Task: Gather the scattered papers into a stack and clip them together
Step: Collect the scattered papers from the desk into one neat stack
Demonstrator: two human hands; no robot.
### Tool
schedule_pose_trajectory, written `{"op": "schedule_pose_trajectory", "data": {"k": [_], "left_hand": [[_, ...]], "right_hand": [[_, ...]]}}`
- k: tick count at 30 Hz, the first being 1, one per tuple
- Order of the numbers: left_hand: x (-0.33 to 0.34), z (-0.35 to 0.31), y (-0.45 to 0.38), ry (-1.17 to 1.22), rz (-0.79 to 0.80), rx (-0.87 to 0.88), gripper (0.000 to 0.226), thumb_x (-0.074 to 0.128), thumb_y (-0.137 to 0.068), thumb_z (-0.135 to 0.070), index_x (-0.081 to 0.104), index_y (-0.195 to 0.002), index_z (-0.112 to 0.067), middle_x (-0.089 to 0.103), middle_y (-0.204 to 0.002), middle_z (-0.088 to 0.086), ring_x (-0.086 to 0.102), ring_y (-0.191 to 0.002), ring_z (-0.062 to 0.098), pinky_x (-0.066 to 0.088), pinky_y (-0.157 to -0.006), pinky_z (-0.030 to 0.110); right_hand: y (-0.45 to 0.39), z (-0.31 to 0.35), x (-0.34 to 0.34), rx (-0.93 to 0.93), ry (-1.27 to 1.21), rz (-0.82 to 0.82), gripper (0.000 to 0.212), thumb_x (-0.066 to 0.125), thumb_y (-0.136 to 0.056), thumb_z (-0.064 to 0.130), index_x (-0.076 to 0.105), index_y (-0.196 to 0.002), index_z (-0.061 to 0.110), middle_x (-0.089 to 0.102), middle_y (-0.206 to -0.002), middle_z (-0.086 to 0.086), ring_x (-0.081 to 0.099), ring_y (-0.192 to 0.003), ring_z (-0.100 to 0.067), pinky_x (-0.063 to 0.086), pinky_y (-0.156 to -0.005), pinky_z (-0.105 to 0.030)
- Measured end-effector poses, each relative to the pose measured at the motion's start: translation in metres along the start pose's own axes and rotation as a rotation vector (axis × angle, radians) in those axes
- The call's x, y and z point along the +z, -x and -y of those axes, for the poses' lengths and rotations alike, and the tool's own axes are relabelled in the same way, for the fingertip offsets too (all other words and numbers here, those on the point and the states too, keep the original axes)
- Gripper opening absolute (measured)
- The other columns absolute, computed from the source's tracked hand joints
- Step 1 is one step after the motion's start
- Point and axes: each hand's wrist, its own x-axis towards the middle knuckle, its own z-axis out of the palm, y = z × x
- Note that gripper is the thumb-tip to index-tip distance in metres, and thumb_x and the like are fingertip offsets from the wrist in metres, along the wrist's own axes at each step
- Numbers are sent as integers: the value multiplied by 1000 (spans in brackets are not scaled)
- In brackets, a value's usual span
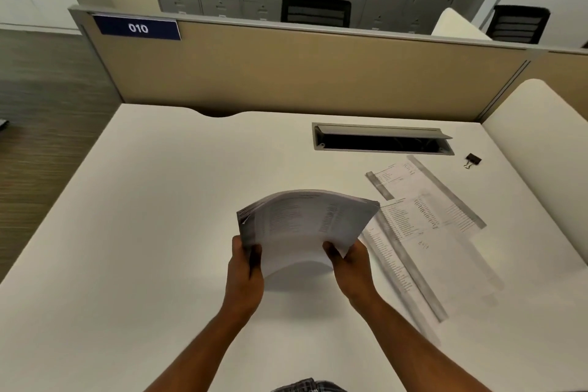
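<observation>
A stack of printed papers (302,223) is lifted above the middle of the white desk (143,216), bowed upward between both hands. My left hand (243,267) grips its left edge and my right hand (350,264) grips its lower right corner. More printed sheets (423,223) lie overlapping flat on the desk to the right of the stack. A black binder clip (472,160) sits alone near the desk's far right edge, well away from both hands.
An open cable tray with a raised grey lid (381,138) is sunk into the desk's far side. A tan partition (302,73) with a "010" sign closes off the back. A white side panel (541,143) borders the right.
</observation>
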Motion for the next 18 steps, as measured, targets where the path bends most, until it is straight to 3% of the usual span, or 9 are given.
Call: {"op": "schedule_pose_trajectory", "data": {"k": [6,9,12,15,18], "left_hand": [[1,19,-2,-12,45,-97,34,50,-99,-9,41,-128,-25,57,-106,-20,55,-92,-20,44,-68,1],[3,26,-5,-60,23,-114,33,49,-100,-10,44,-131,-18,58,-105,-21,58,-91,-14,45,-68,3],[7,22,-7,-112,-9,-117,23,48,-99,-7,47,-122,-12,57,-95,-19,58,-80,-3,45,-63,7],[11,17,-7,-145,-33,-83,16,49,-100,-10,46,-116,-10,59,-93,-8,59,-78,14,50,-67,16],[14,22,-11,-193,12,-156,25,49,-100,-14,45,-124,-10,57,-111,0,56,-94,21,50,-83,34]], "right_hand": [[0,-10,6,23,52,17,15,66,-97,17,66,-101,32,73,-97,9,69,-90,-7,54,-78,-27],[-6,-9,9,36,116,51,12,63,-99,18,64,-102,29,70,-95,15,66,-91,-1,48,-77,-24],[-10,-9,7,30,103,28,15,65,-98,14,66,-105,28,72,-98,13,66,-93,0,50,-79,-21],[-14,-10,1,35,121,36,28,68,-96,15,67,-124,20,73,-112,5,68,-102,-10,52,-84,-16],[-14,-13,-7,75,186,69,31,70,-94,20,66,-125,19,73,-114,3,68,-104,-16,56,-88,-27]]}}
